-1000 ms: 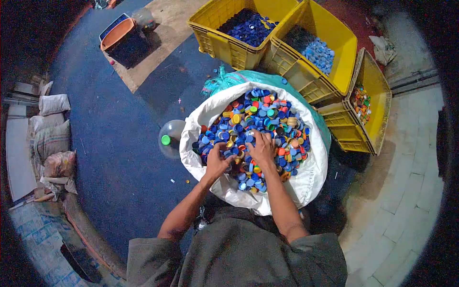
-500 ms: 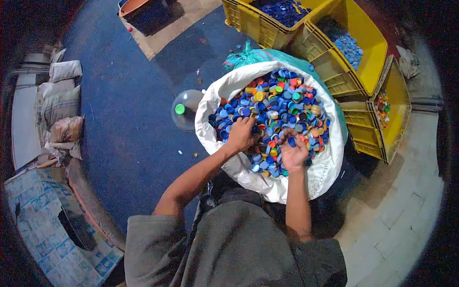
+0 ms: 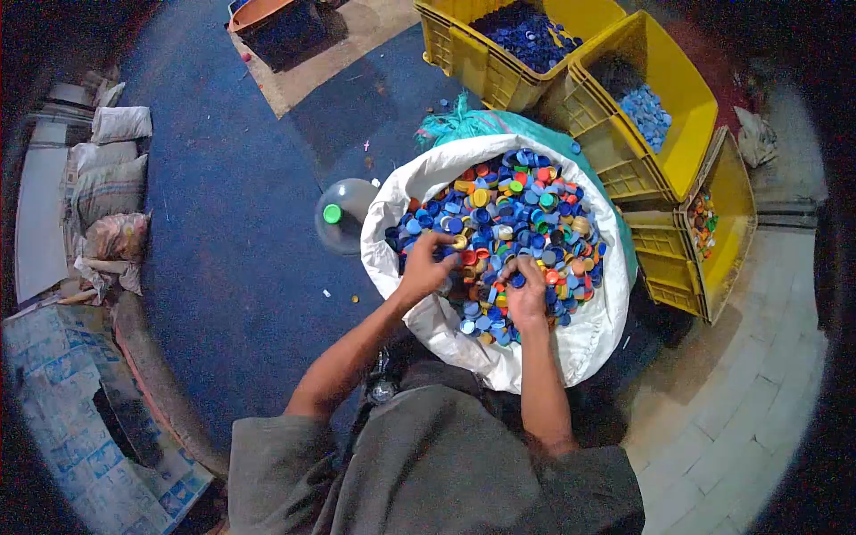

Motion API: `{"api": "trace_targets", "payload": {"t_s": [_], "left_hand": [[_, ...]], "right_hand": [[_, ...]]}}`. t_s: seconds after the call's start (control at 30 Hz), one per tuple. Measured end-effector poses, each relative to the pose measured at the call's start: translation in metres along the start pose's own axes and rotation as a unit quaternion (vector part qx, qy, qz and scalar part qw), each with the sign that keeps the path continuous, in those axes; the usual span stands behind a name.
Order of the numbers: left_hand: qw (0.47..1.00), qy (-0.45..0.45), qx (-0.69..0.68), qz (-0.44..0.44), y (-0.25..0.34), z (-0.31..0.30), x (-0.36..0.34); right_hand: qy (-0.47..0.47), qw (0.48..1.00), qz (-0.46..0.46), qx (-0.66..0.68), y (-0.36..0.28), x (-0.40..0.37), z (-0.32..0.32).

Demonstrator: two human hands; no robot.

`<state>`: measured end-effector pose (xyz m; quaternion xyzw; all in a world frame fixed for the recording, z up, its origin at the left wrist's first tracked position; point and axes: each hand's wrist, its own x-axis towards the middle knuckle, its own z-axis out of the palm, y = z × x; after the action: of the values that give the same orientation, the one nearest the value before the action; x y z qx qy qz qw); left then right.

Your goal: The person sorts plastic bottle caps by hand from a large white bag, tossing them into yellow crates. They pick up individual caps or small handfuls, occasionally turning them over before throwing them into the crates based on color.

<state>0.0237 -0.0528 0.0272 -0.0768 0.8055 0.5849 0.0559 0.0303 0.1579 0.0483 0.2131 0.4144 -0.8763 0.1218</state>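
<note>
Barely readable — left hand (image 3: 426,267), right hand (image 3: 526,291) curled into bottle caps (image 3: 517,201) in white sack (image 3: 575,343) — fingertips hidden, grip cannot tell

A single head-worn fisheye camera looks steeply down from close above at a white sack (image 3: 428,325) of bottle caps (image 3: 513,214) on the floor (image 3: 232,232).

Floor (image 3: 241,223) left of sack (image 3: 584,343), crates (image 3: 615,160) right
</note>
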Motion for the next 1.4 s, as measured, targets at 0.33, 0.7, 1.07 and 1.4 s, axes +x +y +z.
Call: {"api": "trace_targets", "payload": {"t_s": [0.33, 0.7, 1.07, 1.4], "left_hand": [[0.872, 0.09, -0.409, -0.252, -0.012, -0.062, -0.025], [0.881, 0.121, -0.342, -0.304, 0.004, -0.066, -0.035], [0.961, 0.079, -0.197, -0.178, -0.033, -0.039, -0.021], [0.988, 0.071, -0.024, -0.136, -0.037, -0.029, -0.006]], "right_hand": [[-0.11, 0.714, -0.234, -0.65, 0.025, 0.045, 0.078], [-0.13, 0.563, -0.206, -0.789, 0.068, 0.057, 0.102], [-0.107, 0.708, -0.202, -0.668, 0.052, 0.05, 0.094], [-0.062, 0.974, 0.008, -0.218, 0.023, 0.023, 0.03]]}}
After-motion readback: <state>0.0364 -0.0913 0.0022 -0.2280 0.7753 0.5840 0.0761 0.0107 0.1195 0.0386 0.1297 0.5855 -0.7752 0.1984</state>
